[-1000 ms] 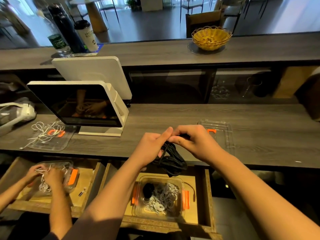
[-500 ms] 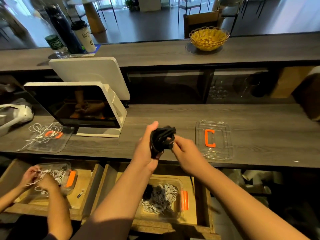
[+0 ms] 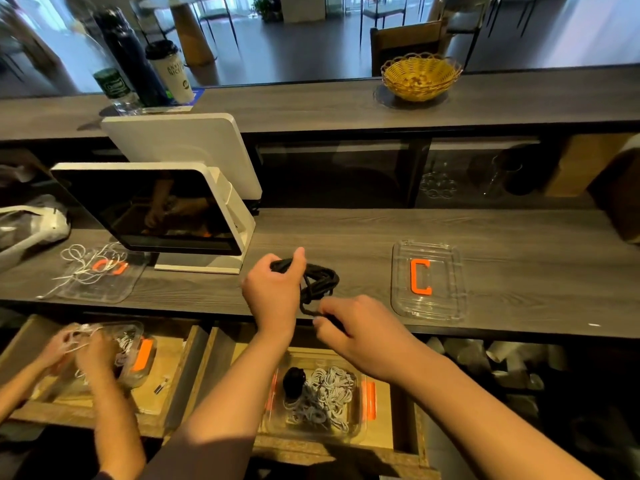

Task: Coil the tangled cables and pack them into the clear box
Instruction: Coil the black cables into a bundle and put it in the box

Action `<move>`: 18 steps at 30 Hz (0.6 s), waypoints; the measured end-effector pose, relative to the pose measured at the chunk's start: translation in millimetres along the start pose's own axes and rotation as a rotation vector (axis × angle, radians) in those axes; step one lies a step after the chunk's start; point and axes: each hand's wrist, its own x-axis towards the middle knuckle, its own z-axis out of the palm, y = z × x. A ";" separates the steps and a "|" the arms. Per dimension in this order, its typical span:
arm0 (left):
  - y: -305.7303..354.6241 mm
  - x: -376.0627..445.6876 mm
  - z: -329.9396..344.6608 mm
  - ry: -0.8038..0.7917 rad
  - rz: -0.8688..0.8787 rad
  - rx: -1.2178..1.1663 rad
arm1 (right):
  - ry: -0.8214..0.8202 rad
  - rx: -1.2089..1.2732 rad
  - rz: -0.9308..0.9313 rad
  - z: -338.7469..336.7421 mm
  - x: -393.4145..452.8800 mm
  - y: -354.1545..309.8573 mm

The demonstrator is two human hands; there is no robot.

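A black cable [image 3: 322, 280] lies in a loose coil over the near edge of the grey counter [image 3: 346, 237]. My left hand [image 3: 273, 292] grips the coil's left side, thumb up. My right hand [image 3: 353, 327] pinches the cable's free end just below the coil. Under my arms, in an open wooden drawer [image 3: 381, 403], sits the clear box [image 3: 356, 434] with orange clips; it holds white coiled cables [image 3: 322, 396] and a black bundle [image 3: 294, 381]. The box's clear lid [image 3: 427, 282], with an orange handle, lies on the counter to the right.
A white point-of-sale screen [image 3: 156, 209] stands at the left. In front of it, a second clear lid [image 3: 100, 275] carries white cable. Another person's hands [image 3: 76, 348] work white cable over a second clear box in the left drawer. A yellow basket [image 3: 420, 76] and bottles sit on the upper ledge.
My hands rose from over the drawer to the counter edge. The black cable went from a tight bunch in my left hand to an opened loop, and my right hand drew its end down.
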 end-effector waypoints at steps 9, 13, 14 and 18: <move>14.4 -7.5 0.0 -0.553 0.028 -0.035 | 0.204 -0.117 -0.025 -36.6 17.3 38.4; 24.0 -7.7 -2.2 -0.717 -0.023 -0.179 | 0.233 -0.045 0.030 -31.4 17.2 64.1; 22.9 -7.1 -2.4 -0.766 -0.049 -0.229 | 0.230 -0.024 0.040 -28.4 16.7 69.2; 16.1 -10.2 -2.8 -0.823 -0.221 -0.454 | 0.177 0.041 0.108 -16.4 18.2 85.0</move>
